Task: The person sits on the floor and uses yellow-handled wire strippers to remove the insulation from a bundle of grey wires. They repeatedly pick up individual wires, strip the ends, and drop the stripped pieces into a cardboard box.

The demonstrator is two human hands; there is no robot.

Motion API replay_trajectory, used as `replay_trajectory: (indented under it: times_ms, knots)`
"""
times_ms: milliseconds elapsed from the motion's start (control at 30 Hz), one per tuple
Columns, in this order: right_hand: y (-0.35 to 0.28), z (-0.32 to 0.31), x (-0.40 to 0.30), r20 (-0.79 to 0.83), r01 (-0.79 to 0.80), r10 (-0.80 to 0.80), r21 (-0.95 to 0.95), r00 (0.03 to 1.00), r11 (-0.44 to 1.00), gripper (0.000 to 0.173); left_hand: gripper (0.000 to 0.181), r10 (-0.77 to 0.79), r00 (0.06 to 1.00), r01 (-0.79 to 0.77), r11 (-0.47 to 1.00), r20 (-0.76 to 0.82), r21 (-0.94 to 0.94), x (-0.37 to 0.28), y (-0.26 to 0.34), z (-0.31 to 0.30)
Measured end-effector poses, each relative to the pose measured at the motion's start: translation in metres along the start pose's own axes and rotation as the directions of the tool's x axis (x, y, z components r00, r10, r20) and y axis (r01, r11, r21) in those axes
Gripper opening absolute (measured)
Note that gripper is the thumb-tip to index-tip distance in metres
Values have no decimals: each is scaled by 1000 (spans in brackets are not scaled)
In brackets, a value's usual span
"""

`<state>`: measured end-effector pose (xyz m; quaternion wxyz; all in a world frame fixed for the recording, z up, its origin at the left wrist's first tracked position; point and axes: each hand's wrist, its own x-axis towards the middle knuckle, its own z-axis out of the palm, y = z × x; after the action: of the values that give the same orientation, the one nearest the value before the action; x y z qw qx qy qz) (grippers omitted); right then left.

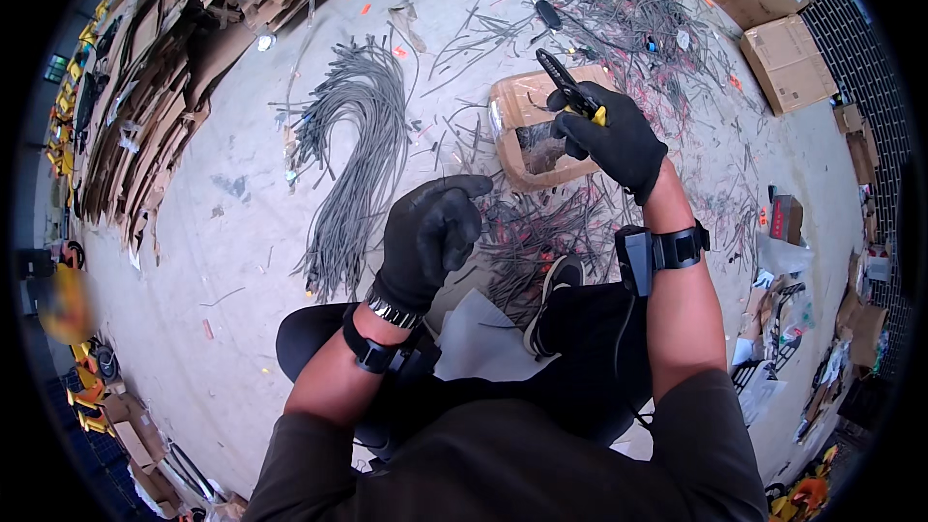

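My right hand [616,138], in a black glove, grips a pair of pliers [569,83] with dark jaws and yellow-and-black handles. The jaws point up and left over a taped cardboard box [511,109] with an opening in it. My left hand [433,232], also gloved, hovers left of the box with its index finger stretched to the right and the others curled. Whether anything small sits in those curled fingers is hidden. Left of this hand lies a bent bundle of grey cables [362,130]. Cut cable pieces [551,225] cover the floor below the box.
A larger heap of cable scraps [616,3] spreads behind the box. Flattened cardboard [152,101] is piled at left. Cartons [789,64] stand at the far right, with loose packaging [779,319] nearer. My shoe [562,279] is beside the scraps.
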<state>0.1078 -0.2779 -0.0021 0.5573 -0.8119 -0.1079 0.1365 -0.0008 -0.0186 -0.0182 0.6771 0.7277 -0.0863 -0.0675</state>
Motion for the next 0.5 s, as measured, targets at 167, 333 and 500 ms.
replay_trajectory:
  times_ms: [167,333,500]
  knots:
    - [-9,10,-11,72,54,-53,-8,996,999,27,54,4,1000,-5,991,5,135,4,2,2]
    - [-17,37,-18,173,15,-45,171,984,985,28,42,-144,989,145,988,-25,54,1,8,9]
    - [-27,57,-26,223,-47,-15,273,975,961,27,24,9,1000,-13,973,20,232,-2,-4,9]
